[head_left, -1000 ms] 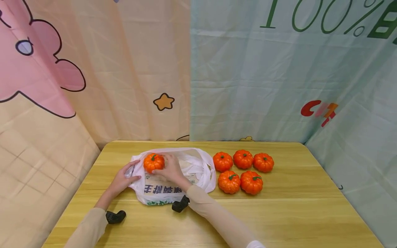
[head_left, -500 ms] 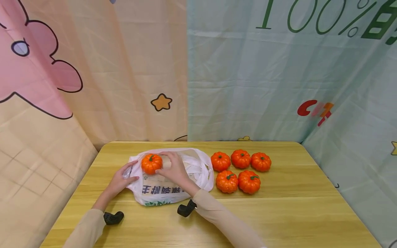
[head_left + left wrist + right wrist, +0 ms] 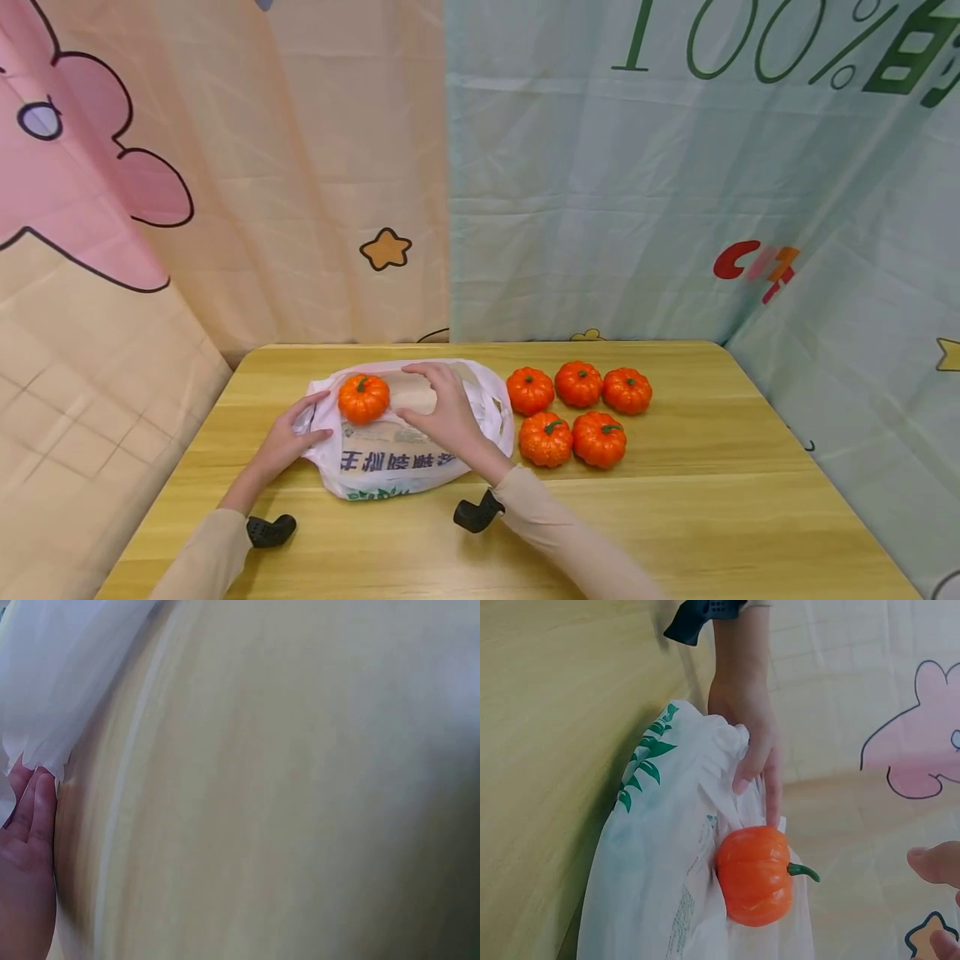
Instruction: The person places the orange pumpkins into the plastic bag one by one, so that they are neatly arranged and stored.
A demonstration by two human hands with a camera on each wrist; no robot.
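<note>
R hand [image 3: 450,417]: now clear of pumpkin [image 3: 363,398], moved R across bag [image 3: 382,483]; my thumb + fingers curved apart, holding nil.
Pumpkin: bag's L end, stem up; can't tell if in/on it.
L hand [image 3: 279,444]: prob. steadies bag's L rim; thumb + index apart, can't tell if pinching.
5 pumpkins [image 3: 579,384]: R of bag, prob. for reach.
R forearm [image 3: 551,521]: slants in from bag's R.

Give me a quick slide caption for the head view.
Left grip holding a white plastic bag, right grip open beside one orange pumpkin, five more pumpkins grouped to the bag's right.
</note>
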